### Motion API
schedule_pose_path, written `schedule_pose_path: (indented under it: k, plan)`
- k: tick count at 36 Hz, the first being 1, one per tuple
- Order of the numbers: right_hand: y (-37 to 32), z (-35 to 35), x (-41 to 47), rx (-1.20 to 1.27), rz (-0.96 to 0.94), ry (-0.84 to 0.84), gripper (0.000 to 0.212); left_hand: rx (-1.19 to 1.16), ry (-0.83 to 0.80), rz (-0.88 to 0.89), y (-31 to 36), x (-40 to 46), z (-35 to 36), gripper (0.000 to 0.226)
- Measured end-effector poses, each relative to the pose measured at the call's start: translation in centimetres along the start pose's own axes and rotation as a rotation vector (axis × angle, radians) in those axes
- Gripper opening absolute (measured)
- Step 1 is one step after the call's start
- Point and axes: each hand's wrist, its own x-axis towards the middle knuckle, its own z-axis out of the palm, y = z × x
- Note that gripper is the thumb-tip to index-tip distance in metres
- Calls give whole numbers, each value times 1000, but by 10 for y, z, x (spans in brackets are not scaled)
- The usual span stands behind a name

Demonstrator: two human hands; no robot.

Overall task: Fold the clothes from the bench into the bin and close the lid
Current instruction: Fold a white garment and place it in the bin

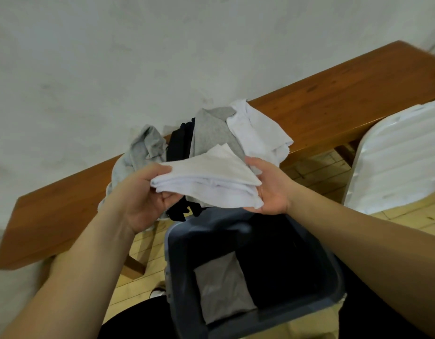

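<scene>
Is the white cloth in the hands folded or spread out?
Folded: the white cloth shows stacked layers at its edge, held between both hands.

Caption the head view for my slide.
Both hands, left hand and right hand, hold a folded white garment above the open bin, unfolded clothes waiting on the bench.

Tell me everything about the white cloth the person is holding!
The white cloth looks like soft cotton, folded into a flat bundle with several layers showing along its near edge. One corner of the top layer sticks up toward the clothes pile. It is held in the air, roughly level, above the far edge of the open bin. The left hand grips its left end, and the right hand cups its right end from below and beside.
</scene>
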Motion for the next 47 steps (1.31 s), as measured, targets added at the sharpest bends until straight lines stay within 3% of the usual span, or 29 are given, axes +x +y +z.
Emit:
schedule_pose_path:
  k: [2,5,6,10,13,18,30,33,36,41,44,47]
  plan:
    - [3,0,-3,-55,19,-37,87,-18,17,9,-8,-3,-10,83]
    - [11,-6,-6,-133,34,16,94,-51,2,-10,-19,-11,-21,65]
    - [15,-8,-8,-169,38,43,88,-57,6,-22,-23,-14,-24,62]
    - [24,-15,-23,-381,68,220,28,-114,42,-97,-51,-21,-33,55]
    - [33,-28,-35,-402,152,322,21,-110,59,-164,-82,-22,-38,35]
    - [49,-54,-42,-461,224,497,6,-141,96,-299,-135,-7,-41,24]
    - [78,-145,-4,-794,490,869,17,-69,143,-644,-251,76,-25,5]
    - [74,-161,11,-968,399,945,33,-64,178,-650,-276,100,-23,7]
    - [70,-176,30,-1031,285,974,45,-41,176,-547,-294,123,-26,6]
    - [77,-204,53,-1136,209,1004,53,-126,127,-454,-329,146,-41,30]
    - [93,-229,66,-1120,257,1027,48,-113,89,-530,-357,151,-49,37]
    - [114,-256,76,-1153,385,1057,44,43,104,-658,-389,151,-54,38]
